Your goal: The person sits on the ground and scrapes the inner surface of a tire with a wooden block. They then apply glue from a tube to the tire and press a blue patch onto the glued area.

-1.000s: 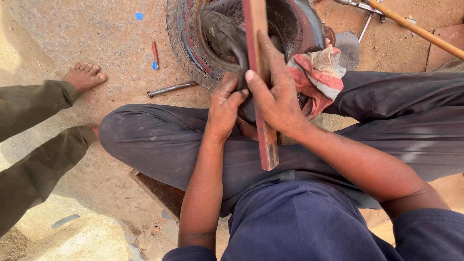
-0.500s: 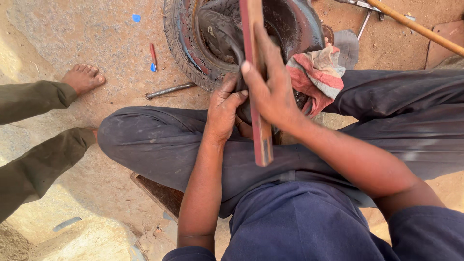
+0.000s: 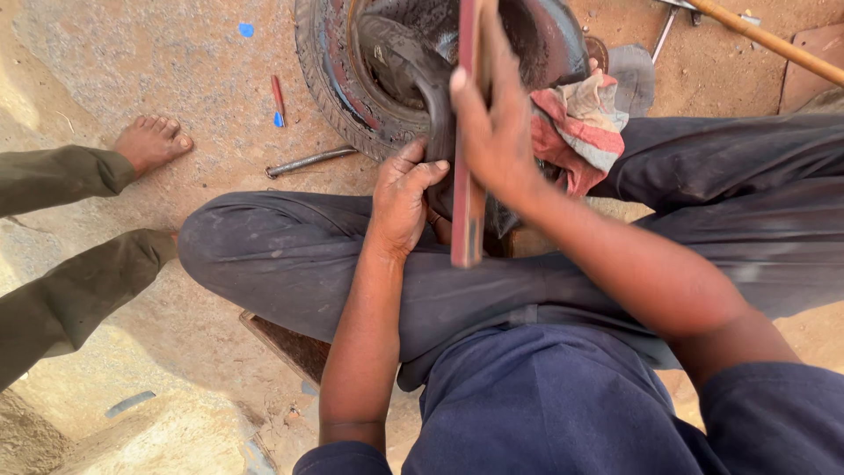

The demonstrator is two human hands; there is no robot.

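- Sandy, reddish ground [image 3: 132, 79] is serving as the work floor, with the person sitting low on it, knees spread in dark trousers, facing a small worn tyre [image 3: 330, 84] lying just ahead of the legs.
- The right hand [image 3: 492, 132] is wrapping closed around a flat red-brown bar [image 3: 466, 211], which is standing nearly upright, its upper part reaching over the tyre's hollow and its lower end hanging free above the lap.
- The left hand [image 3: 404, 198] is curling shut on the black rubber edge [image 3: 431, 88] at the near side of the tyre, fingers pressing right beside the bar.
- A striped red and grey rag [image 3: 580, 123] is bunching against the right forearm, touching the tyre's rim.
- A short metal rod [image 3: 308, 161] and a red-and-blue pen-like stick [image 3: 277, 98] are lying on the ground just left of the tyre; a long wooden handle [image 3: 774, 40] is crossing the top right corner.
- Another person's bare foot [image 3: 149, 141] and olive trouser legs are standing well apart at the left.
- Judging from this, the bar could be slipping off the rubber if the grip loosens, striking the left fingers sitting next to it; the rag could also be snagging under the bar's edge.
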